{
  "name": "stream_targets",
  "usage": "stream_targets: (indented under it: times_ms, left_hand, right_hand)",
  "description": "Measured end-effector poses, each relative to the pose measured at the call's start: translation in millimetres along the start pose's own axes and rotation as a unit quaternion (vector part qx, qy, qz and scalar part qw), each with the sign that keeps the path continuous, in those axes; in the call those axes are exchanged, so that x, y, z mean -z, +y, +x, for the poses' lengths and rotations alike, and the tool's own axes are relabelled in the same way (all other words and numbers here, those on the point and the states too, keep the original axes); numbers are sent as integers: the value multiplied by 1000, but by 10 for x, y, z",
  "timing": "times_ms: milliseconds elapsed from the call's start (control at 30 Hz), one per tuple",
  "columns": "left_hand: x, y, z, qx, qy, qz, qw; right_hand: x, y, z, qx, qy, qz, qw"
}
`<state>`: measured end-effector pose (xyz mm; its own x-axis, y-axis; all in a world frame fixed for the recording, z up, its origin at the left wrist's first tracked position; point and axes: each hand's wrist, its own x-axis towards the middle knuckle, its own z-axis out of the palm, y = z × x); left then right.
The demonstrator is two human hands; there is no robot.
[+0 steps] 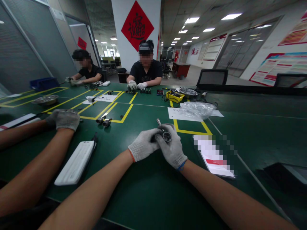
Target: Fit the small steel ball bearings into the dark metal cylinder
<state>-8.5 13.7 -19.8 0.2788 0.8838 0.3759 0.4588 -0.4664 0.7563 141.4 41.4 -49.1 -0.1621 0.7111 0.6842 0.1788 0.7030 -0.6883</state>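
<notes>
Both my hands wear white knit gloves and meet over the green table. Between them is a small dark metal fitting (167,136) with a round, hollow ring end that faces me. A ribbed metal stem (158,122) sticks up at its far side. My right hand (173,148) is closed around the fitting. My left hand (144,145) is closed against its left side, and its fingertips are partly hidden there. Two similar metal fittings, a left one (100,119) and a right one (106,122), lie on the table to the left, near yellow tape.
At left a co-worker's gloved hands (67,120) rest close by. A white power bank (76,163) lies left of my forearm, a phone (214,156) to the right. Beyond are a plastic bag (198,110), a yellow tray (175,96) and two people across the table.
</notes>
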Motion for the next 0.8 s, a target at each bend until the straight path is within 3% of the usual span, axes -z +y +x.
stream_targets:
  times_ms: [200,400,633,800]
  left_hand:
    - [85,54,2,-1,-30,7,1000]
    - [241,60,27,50,-54,137,988]
    - [427,-83,11,184,-27,351,918]
    - [511,-212,-1,211,-47,445,869]
  right_hand:
    - [-25,20,-47,-2,-33,7,999]
    - [-54,56,-41,-16,-53,-28,998]
    - [-67,83,-25,-25,-85,-63,994]
    - [-54,46,-12,-40,-91,-73,992]
